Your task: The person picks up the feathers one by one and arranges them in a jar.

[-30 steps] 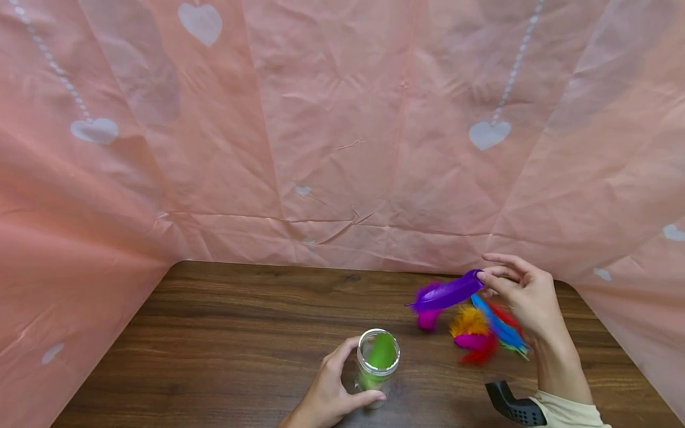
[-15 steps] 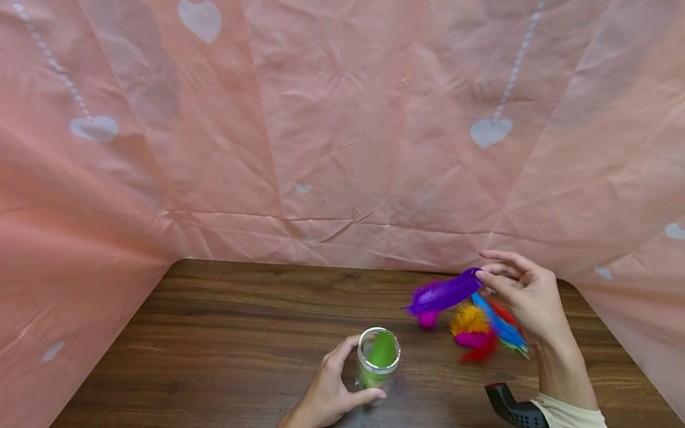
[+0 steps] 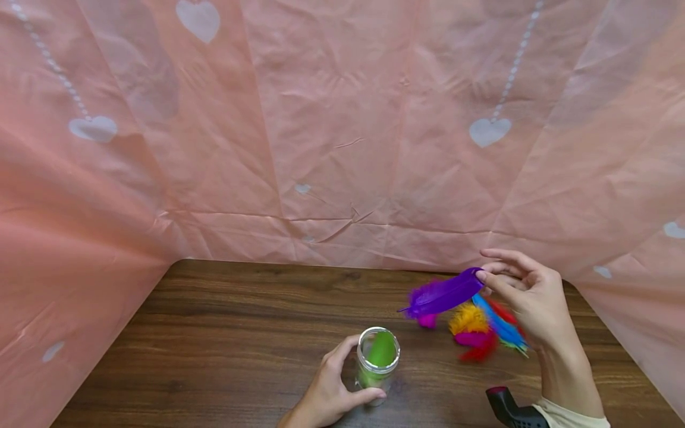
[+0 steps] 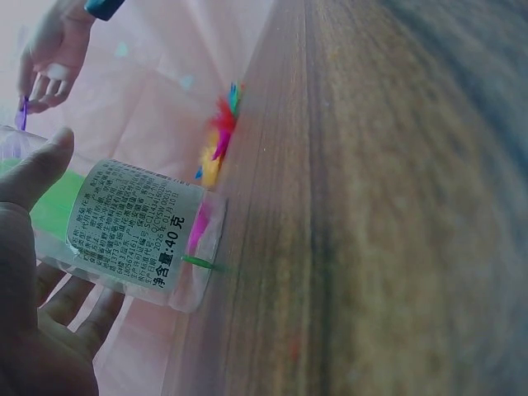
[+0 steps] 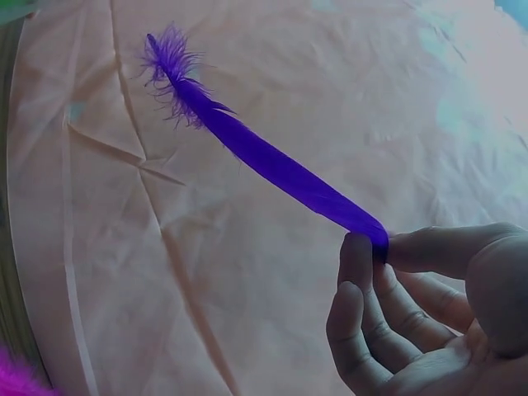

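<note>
A clear jar (image 3: pixel 374 377) with an open top stands on the table, and my left hand (image 3: pixel 336 383) grips it round its side. Inside the jar is a green feather (image 3: pixel 382 351). The left wrist view shows a printed label (image 4: pixel 128 223) on the jar's wall. Up over the right part of the table, my right hand (image 3: pixel 527 297) pinches a purple feather (image 3: pixel 444 294) by its broad tip between thumb and finger. Its fluffy quill end points left, as the right wrist view (image 5: pixel 280 169) also shows.
Below the right hand lie several loose feathers: orange (image 3: pixel 470 320), blue (image 3: pixel 497 324), red (image 3: pixel 481 349) and magenta (image 3: pixel 427 321). A black device (image 3: pixel 511 407) sits at the right wrist. Pink cloth (image 3: pixel 342 148) walls in the wooden table (image 3: pixel 214 345).
The purple feather's quill end has drifted slightly left and down, while my right hand has risen a little. My left hand and the jar stay in place.
</note>
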The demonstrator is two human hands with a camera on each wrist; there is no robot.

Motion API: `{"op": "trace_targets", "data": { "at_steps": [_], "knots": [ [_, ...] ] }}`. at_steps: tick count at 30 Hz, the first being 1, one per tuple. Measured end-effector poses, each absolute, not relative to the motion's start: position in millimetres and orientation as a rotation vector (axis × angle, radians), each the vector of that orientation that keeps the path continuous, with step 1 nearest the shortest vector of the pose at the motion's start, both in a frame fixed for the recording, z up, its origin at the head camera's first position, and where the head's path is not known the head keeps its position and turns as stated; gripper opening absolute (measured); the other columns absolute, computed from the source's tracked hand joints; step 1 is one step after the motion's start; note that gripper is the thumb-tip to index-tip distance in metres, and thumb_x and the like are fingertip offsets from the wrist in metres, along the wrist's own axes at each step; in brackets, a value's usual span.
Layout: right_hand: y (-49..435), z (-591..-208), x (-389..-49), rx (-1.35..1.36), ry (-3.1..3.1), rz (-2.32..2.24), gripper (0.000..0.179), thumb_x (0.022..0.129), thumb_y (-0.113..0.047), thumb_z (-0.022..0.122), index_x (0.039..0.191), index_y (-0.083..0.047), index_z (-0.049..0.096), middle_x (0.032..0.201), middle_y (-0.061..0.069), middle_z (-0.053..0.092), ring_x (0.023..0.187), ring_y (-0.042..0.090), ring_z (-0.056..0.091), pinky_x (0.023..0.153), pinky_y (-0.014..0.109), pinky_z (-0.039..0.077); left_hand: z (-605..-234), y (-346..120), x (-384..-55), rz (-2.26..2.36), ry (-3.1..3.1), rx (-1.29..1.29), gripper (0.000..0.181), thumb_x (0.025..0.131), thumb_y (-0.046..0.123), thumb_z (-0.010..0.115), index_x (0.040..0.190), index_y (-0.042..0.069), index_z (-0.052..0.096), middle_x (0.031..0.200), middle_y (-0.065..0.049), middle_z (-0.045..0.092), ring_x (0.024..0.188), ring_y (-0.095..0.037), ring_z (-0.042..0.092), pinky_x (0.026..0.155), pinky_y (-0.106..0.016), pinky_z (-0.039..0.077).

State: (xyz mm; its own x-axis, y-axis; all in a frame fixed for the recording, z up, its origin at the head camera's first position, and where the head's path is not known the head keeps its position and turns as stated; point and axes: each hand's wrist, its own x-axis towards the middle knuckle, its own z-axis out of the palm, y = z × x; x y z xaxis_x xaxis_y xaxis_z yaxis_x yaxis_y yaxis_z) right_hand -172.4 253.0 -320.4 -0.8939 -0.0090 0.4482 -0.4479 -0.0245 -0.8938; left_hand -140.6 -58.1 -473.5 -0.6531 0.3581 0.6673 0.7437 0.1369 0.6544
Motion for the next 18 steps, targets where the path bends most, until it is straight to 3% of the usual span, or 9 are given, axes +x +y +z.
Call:
{"op": "trace_targets", "data": {
  "at_steps": [7,18],
  "knots": [
    [244.8,-314.7,-164.6,0.492,-1.926,1.953,0.033,0.093,0.018,0.063,0.123,0.005,0.069,0.091,0.004,0.075,0.067,0.013,0.071,0.065,0.023,0.060,-473.3,-58.5,-140.1,-1.527,-2.077,-1.058,0.082,0.072,0.012,0.096,0.142,0.009,0.053,0.123,-0.004,0.071,0.111,-0.016,0.068,0.099,-0.033,0.054],
    [233.7,-312.7,-160.3,0.568,-1.832,1.887,0.036,0.087,0.026,0.064,0.121,0.014,0.066,0.090,0.010,0.075,0.073,0.016,0.071,0.067,0.020,0.059,-469.8,-57.9,-137.1,-1.666,-2.169,-0.970,0.080,0.071,0.012,0.096,0.140,0.012,0.056,0.125,-0.001,0.071,0.116,-0.017,0.066,0.104,-0.034,0.051]
  ]
}}
